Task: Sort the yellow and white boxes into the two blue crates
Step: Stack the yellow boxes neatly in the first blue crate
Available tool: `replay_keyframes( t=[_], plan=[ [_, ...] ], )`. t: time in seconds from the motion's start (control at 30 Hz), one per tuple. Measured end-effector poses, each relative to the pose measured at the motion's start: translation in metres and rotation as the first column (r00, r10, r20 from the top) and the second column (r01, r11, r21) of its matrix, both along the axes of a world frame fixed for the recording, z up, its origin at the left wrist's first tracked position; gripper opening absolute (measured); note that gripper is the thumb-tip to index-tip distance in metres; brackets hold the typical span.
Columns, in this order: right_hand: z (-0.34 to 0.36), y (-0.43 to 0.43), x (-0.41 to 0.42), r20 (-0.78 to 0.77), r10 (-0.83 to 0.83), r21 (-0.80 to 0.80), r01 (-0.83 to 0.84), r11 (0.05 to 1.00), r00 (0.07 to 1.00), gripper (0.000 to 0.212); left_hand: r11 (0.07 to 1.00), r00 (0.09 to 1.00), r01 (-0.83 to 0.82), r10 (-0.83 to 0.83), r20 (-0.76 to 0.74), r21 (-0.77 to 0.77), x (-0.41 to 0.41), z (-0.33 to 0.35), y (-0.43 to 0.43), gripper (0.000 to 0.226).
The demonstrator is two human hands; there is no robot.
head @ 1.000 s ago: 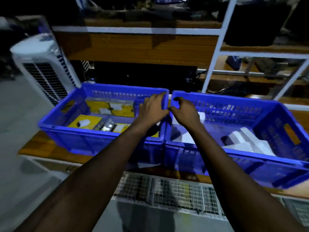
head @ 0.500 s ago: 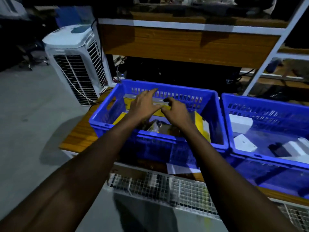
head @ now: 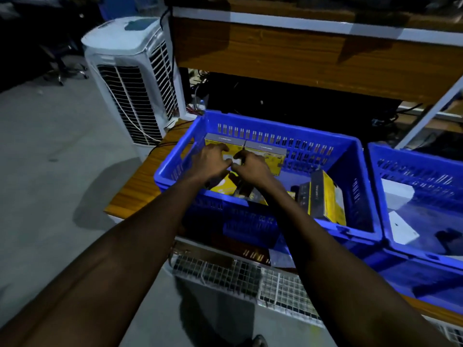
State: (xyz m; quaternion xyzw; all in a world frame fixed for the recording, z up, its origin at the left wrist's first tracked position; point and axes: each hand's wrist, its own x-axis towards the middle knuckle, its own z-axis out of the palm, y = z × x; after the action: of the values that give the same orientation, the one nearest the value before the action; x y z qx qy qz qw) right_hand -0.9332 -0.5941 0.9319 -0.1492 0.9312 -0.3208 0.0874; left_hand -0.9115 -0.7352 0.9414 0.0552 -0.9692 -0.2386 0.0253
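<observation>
The left blue crate (head: pixel 278 127) holds several yellow boxes: two lean against its back wall (head: pixel 269 156), one lies flat near the front (head: pixel 220 189), and one stands on edge at the right (head: pixel 328 199). My left hand (head: pixel 211 161) and my right hand (head: pixel 251 169) are inside this crate, side by side with thumbs nearly touching. Their bent fingers lie on the leaning yellow boxes. Whether either hand grips a box is hidden. The right blue crate (head: pixel 416 155) holds white boxes (head: pixel 397 196).
Both crates sit on a wooden table (head: pixel 137 189) with a wire mesh tray (head: pixel 238 271) under its front edge. A white air cooler (head: pixel 132 78) stands at the left. A wooden shelf panel (head: pixel 300 53) and a white frame post (head: pixel 431 113) rise behind.
My view swung left, from the gap between the crates to the left crate. Both hands moved from the crates' adjoining rims into the left crate, onto the yellow boxes at the back.
</observation>
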Motion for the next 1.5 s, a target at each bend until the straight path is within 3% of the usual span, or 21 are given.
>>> replay_keyframes(
  t=[0.23, 0.43, 0.6, 0.8, 0.93, 1.0, 1.1, 1.23, 1.3, 1.5],
  plan=[
    [-0.016, -0.010, -0.004, 0.147, -0.047, 0.035, 0.042, 0.998, 0.988, 0.050, 1.000, 0.982, -0.030, 0.031, 0.187, -0.007, -0.018, -0.024, -0.014, 0.061],
    [-0.012, -0.018, -0.007, 0.247, -0.071, 0.181, 0.026, 0.983, 0.967, 0.049, 0.995, 0.962, 0.047, -0.021, 0.271, -0.088, -0.031, -0.020, -0.010, 0.032],
    [-0.014, -0.028, -0.008, 0.283, -0.062, 0.344, -0.040, 0.938, 0.957, 0.057, 0.986, 0.906, 0.163, -0.137, 0.401, -0.031, -0.031, -0.029, -0.021, 0.037],
    [-0.015, -0.027, -0.010, 0.260, -0.073, 0.333, -0.019, 0.943, 0.963, 0.052, 0.987, 0.871, 0.159, -0.123, 0.475, -0.036, -0.025, -0.027, -0.022, 0.016],
    [-0.018, -0.022, -0.011, 0.254, -0.104, 0.170, 0.062, 0.984, 0.962, 0.059, 1.000, 0.927, 0.008, -0.016, 0.374, 0.025, -0.030, -0.028, -0.024, 0.040],
    [-0.017, -0.019, -0.012, 0.215, -0.104, 0.050, 0.095, 0.994, 0.971, 0.055, 0.987, 0.948, -0.064, 0.013, 0.317, 0.151, -0.032, -0.028, -0.028, 0.040],
    [-0.011, -0.013, -0.010, 0.201, -0.148, -0.163, 0.182, 0.970, 0.968, 0.047, 0.895, 0.976, -0.159, 0.078, 0.204, 0.416, -0.037, -0.029, -0.033, 0.040],
    [-0.008, -0.005, -0.015, 0.188, -0.345, -0.393, 0.392, 0.832, 0.920, 0.020, 0.834, 0.994, -0.097, 0.052, 0.097, 0.544, -0.031, -0.016, -0.028, 0.030],
    [-0.008, -0.004, -0.017, 0.219, -0.433, -0.470, 0.484, 0.738, 0.874, 0.008, 0.789, 0.997, -0.060, 0.020, 0.073, 0.612, -0.034, -0.017, -0.029, 0.013],
    [-0.012, 0.009, -0.026, 0.450, -0.537, -0.516, 0.699, 0.496, 0.713, 0.020, 0.538, 1.000, 0.018, 0.011, -0.028, 0.843, -0.038, -0.014, -0.032, 0.042]
  ],
)
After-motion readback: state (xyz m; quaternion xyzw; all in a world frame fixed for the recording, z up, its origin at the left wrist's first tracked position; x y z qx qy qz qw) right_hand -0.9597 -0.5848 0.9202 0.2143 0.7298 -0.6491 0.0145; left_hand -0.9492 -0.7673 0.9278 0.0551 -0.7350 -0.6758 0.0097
